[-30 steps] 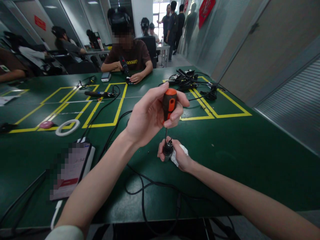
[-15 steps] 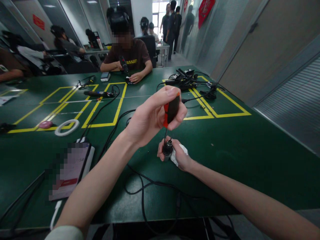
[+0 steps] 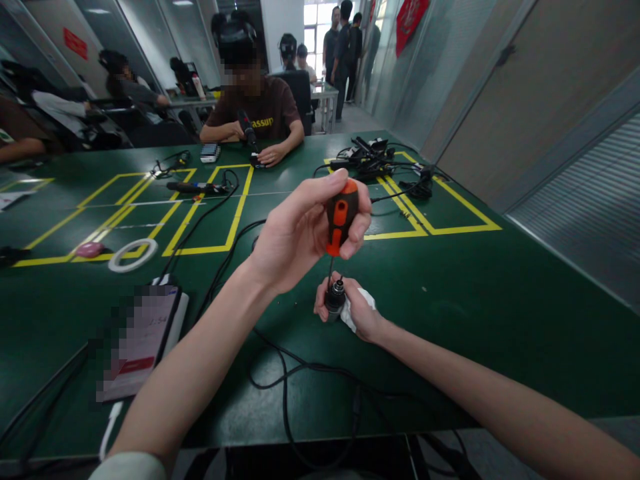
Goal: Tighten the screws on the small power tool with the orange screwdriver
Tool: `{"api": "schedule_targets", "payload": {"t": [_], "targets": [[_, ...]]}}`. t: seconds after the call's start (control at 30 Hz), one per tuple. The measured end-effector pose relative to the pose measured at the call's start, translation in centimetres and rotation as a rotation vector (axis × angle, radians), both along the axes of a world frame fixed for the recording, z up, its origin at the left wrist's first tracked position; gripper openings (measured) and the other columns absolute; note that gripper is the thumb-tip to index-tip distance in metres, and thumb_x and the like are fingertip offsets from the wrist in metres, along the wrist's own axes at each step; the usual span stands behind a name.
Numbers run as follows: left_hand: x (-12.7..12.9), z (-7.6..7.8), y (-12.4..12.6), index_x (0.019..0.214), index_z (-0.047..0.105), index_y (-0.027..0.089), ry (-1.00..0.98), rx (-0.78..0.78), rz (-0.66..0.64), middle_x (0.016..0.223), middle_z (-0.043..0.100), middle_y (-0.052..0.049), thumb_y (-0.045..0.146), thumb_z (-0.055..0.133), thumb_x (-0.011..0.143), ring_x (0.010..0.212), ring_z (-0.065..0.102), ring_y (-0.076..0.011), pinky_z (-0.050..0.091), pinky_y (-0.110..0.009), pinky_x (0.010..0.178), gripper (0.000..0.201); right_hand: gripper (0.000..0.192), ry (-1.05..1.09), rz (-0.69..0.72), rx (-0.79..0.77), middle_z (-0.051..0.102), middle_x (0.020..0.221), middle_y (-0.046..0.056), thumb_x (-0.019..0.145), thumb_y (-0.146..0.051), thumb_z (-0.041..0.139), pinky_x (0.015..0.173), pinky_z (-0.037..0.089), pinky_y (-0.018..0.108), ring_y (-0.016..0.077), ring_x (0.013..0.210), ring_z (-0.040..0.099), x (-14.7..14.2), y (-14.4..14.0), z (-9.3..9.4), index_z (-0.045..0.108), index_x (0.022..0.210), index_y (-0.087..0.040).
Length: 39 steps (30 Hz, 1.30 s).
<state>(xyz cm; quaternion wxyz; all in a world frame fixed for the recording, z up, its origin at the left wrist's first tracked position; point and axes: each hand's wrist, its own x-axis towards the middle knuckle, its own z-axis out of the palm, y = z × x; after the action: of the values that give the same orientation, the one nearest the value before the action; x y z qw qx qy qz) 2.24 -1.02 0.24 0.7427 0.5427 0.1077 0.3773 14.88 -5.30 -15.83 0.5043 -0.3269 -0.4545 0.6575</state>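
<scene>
My left hand (image 3: 300,233) grips an orange and black screwdriver (image 3: 340,217) upright, its thin shaft pointing down into a small dark metal connector (image 3: 335,299). My right hand (image 3: 357,310) holds that connector on the green table (image 3: 500,320), with a bit of white tissue (image 3: 353,313) tucked under the fingers. A black cable (image 3: 285,373) loops on the table just below the connector.
A phone on a white power bank (image 3: 143,337) lies to the left, with a white tape ring (image 3: 133,255) and a pink object (image 3: 90,249) beyond. Yellow tape outlines mark the table. A tangle of cables (image 3: 373,157) sits far right. A person (image 3: 253,107) sits opposite holding a tool.
My left hand has turned the screwdriver handle between its fingers: the orange face showed, rotated away, and shows again. The right hand and connector stayed still.
</scene>
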Motion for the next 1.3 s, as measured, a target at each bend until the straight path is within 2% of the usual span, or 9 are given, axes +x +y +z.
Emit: {"api": "schedule_targets", "payload": {"t": [0.17,0.33,0.4,0.5,0.67,0.93,1.1,1.2,1.3], "targets": [[-0.02,-0.24,-0.02,0.084,0.057,0.018,-0.026,0.026,0.010,0.065,0.060,0.002,0.048,0.065,0.094,0.052,0.057,-0.0089,0.046,-0.020,0.052,0.033,0.064,0.001,-0.009,-0.005,0.059,0.048,0.001,0.093,-0.073,0.054,0.063,0.050,0.031,0.0164,0.051,0.058,0.01,-0.05,0.01,0.068,0.066,-0.017],[-0.05,-0.32,0.05,0.086,0.057,0.018,-0.047,0.035,0.014,0.062,0.057,0.003,0.043,0.069,0.092,0.048,0.050,-0.0065,0.042,-0.018,0.048,0.029,0.064,-0.007,-0.006,-0.004,0.059,0.048,0.001,0.092,-0.074,0.054,0.063,0.050,0.032,0.0168,0.051,0.057,-0.01,-0.06,0.17,0.068,0.065,-0.017],[-0.07,-0.17,0.04,0.087,0.060,0.016,-0.058,0.015,-0.006,0.060,0.054,0.003,0.046,0.067,0.094,0.048,0.047,-0.0056,0.040,-0.017,0.049,0.032,0.064,-0.008,-0.005,-0.002,0.059,0.048,0.001,0.091,-0.075,0.055,0.063,0.050,0.033,0.0170,0.051,0.058,-0.04,-0.05,0.24,0.067,0.065,-0.018],[-0.10,0.11,0.07,0.088,0.067,0.012,-0.046,-0.021,-0.029,0.059,0.053,0.001,0.056,0.057,0.098,0.050,0.046,-0.0062,0.041,-0.017,0.049,0.046,0.064,-0.012,-0.011,-0.011,0.059,0.048,0.001,0.088,-0.077,0.058,0.063,0.049,0.033,0.0169,0.051,0.057,-0.08,-0.06,0.28,0.067,0.064,-0.018],[-0.01,0.32,0.09,0.079,0.067,0.014,0.004,-0.038,0.028,0.058,0.053,0.000,0.063,0.046,0.101,0.048,0.050,-0.0081,0.046,-0.020,0.048,0.058,0.064,-0.011,-0.015,-0.028,0.059,0.048,0.001,0.089,-0.076,0.057,0.062,0.048,0.032,0.0167,0.051,0.057,-0.04,-0.11,0.13,0.068,0.064,-0.017],[0.00,0.16,0.06,0.080,0.062,0.016,-0.010,-0.033,0.023,0.066,0.061,0.000,0.059,0.052,0.100,0.054,0.060,-0.0088,0.052,-0.020,0.054,0.049,0.060,-0.001,0.003,-0.013,0.059,0.049,0.001,0.093,-0.070,0.055,0.066,0.051,0.033,0.0165,0.052,0.057,0.09,-0.15,0.17,0.067,0.066,-0.018],[0.02,-0.12,0.16,0.085,0.058,0.016,-0.070,-0.003,0.002,0.069,0.065,0.000,0.038,0.061,0.097,0.056,0.061,-0.0091,0.050,-0.019,0.055,0.025,0.060,-0.001,-0.003,-0.029,0.059,0.049,0.001,0.092,-0.071,0.056,0.067,0.051,0.033,0.0169,0.052,0.058,0.11,-0.21,0.26,0.067,0.065,-0.018],[0.11,-0.05,0.00,0.086,0.055,0.018,-0.048,-0.001,0.031,0.065,0.061,0.002,0.035,0.062,0.097,0.050,0.055,-0.0072,0.044,-0.018,0.051,0.021,0.060,-0.006,-0.002,-0.032,0.059,0.049,0.001,0.093,-0.070,0.055,0.067,0.050,0.033,0.0173,0.053,0.058,0.13,-0.24,0.29,0.067,0.066,-0.018],[0.18,0.04,-0.09,0.084,0.056,0.018,-0.026,-0.007,0.042,0.060,0.054,0.004,0.040,0.063,0.097,0.046,0.047,-0.0055,0.037,-0.017,0.047,0.027,0.061,-0.015,-0.002,-0.033,0.059,0.049,0.001,0.092,-0.072,0.056,0.066,0.050,0.034,0.0174,0.053,0.058,0.16,-0.27,0.38,0.067,0.066,-0.018]]}}
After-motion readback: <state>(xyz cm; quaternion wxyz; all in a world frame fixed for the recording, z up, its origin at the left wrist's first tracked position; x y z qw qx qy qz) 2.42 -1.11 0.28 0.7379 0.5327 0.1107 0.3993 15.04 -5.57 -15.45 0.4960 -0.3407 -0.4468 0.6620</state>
